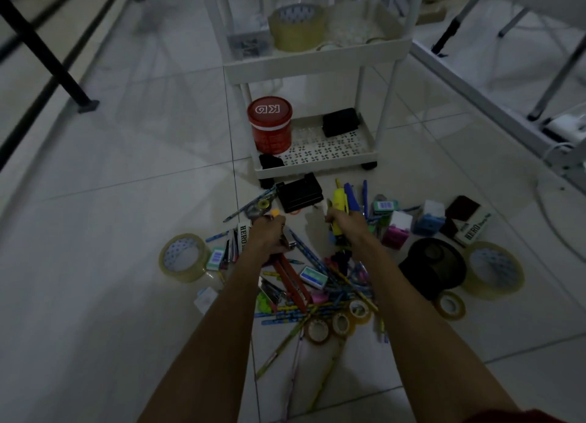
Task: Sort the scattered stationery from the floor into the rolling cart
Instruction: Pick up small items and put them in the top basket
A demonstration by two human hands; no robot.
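Scattered stationery lies in a heap on the tiled floor in front of the white rolling cart: pencils, pens, staple boxes, small tape rolls. My left hand grips a red-handled tool with a metal head, likely a stapler or pliers. My right hand holds a yellow cutter upright above the pile. The cart's lower shelf carries a red round tin and a black box. Its upper shelf holds a large tape roll.
Big tape rolls lie at the left and right of the heap. A black mesh cup lies on its side. A black stapler-like box sits by the cart's wheel. Black table legs stand at the left, a white frame at the right.
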